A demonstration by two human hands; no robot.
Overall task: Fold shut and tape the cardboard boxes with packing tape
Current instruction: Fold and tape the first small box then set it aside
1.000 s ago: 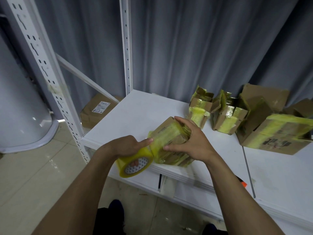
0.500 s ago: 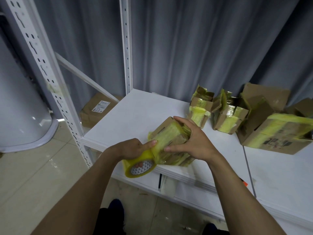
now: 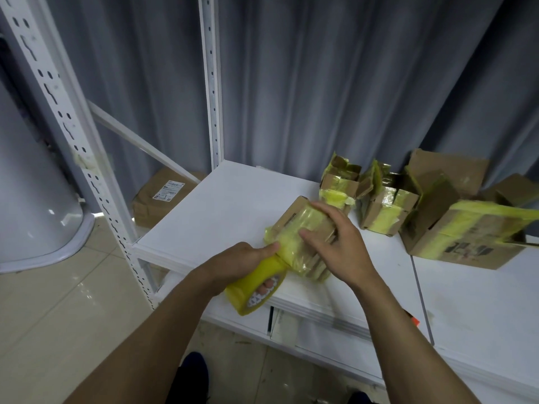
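Observation:
A small cardboard box (image 3: 294,215), wrapped in yellowish packing tape, rests near the front edge of the white shelf (image 3: 221,211). My right hand (image 3: 338,243) lies over its top and grips it. My left hand (image 3: 239,260) holds the yellow tape roll (image 3: 256,287) just left of the box, with fingers through its core and the thumb pressing the tape strip onto the box's near corner. Three other taped boxes stand further back: a small one (image 3: 338,185), a middle one (image 3: 385,208) and a larger one (image 3: 466,234) with open flaps.
White perforated shelf posts rise at the left (image 3: 58,112) and at the back (image 3: 210,83). A labelled cardboard box (image 3: 160,196) sits on the floor behind the shelf. A lower shelf board (image 3: 320,342) juts out below. A grey curtain hangs behind.
My left hand has carried the tape roll rightward, up against the box. My right hand has slid forward over the box top.

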